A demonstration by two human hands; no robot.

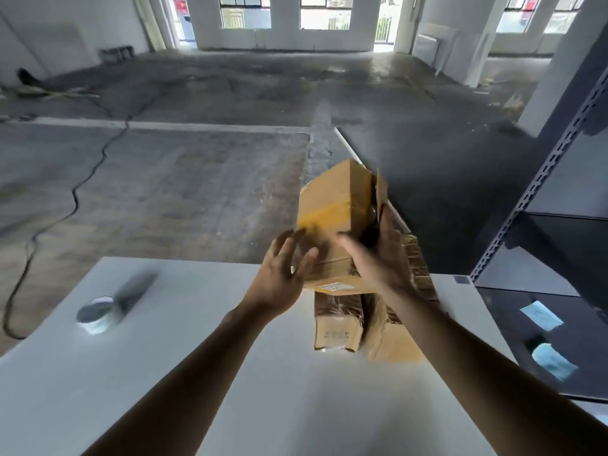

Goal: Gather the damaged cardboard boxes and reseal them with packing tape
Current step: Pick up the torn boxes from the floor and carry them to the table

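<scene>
Fingers (pixel 286 245) of my left hand (pixel 283 271) are spread wide and straight, holding nothing. Well to their left, a roll of packing tape (pixel 97 314) lies flat and blurred on the white table (pixel 197 373). Those fingertips sit at the lower left corner of a tan cardboard box (pixel 332 205); motion blur hides whether they touch it. The box is lifted and tilted above the table's far edge. A glossy yellow band of tape crosses its front face, a small white label shows at its bottom edge, and a torn flap (pixel 381 192) hangs loose on its right side. My right hand (pixel 378 258) grips its lower right corner, thumb on the front, fingers curled behind. Beneath it, two crumpled boxes (pixel 337 324) lie side by side on the table. Far right stands a dark metal shelf (pixel 559 232).
</scene>
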